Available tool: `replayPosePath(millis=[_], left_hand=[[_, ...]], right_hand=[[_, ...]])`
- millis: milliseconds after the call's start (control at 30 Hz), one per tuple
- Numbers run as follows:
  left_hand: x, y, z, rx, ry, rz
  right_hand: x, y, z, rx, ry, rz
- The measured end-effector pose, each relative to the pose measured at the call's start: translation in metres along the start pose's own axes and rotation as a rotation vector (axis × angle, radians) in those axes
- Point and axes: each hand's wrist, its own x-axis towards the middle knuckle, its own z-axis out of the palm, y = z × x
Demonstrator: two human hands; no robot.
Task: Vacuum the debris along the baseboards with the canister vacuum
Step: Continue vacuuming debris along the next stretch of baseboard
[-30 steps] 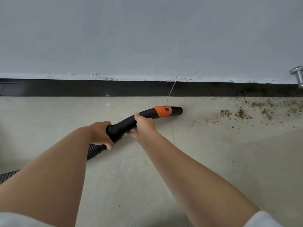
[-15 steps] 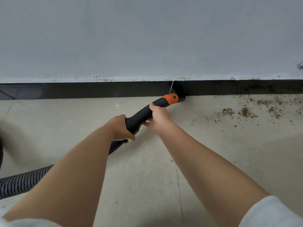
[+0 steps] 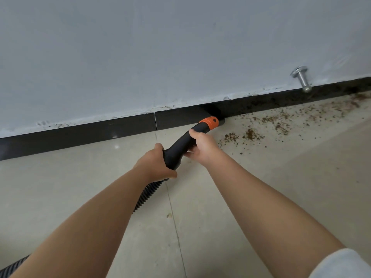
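Note:
The black vacuum nozzle [image 3: 181,144] with an orange collar [image 3: 209,121] points up and right, and its tip touches the foot of the black baseboard [image 3: 90,133]. My left hand [image 3: 155,164] grips the rear of the nozzle where the ribbed hose [image 3: 147,194] joins it. My right hand [image 3: 201,146] holds the nozzle further forward, just behind the collar. Brown crumbly debris [image 3: 251,134] lies scattered on the beige tile floor to the right of the tip and runs along the baseboard towards the right edge. The canister itself is out of view.
A metal door stop [image 3: 302,78] sticks out of the grey wall [image 3: 160,47] just above the baseboard at the right. The hose trails off under my left arm to the bottom left corner [image 3: 12,266]. A small crumb [image 3: 169,215] lies on a tile joint.
The nozzle tip has moved up to the baseboard and then slid right along it, closer to the debris. My view has turned right and tilted, bringing the door stop into sight.

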Motion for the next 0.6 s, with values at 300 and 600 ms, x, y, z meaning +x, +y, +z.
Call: replayPosePath(millis=[300, 600], left_hand=[[0.027, 0.052, 0.037, -0.113, 0.023, 0.107], [0.05, 0.097, 0.063, -0.11, 0.023, 0.13]], right_hand=[[0.022, -0.039, -0.055, 0.09, 0.081, -0.061], [0.041, -0.061, -0.097, 0.099, 0.153, -0.088]])
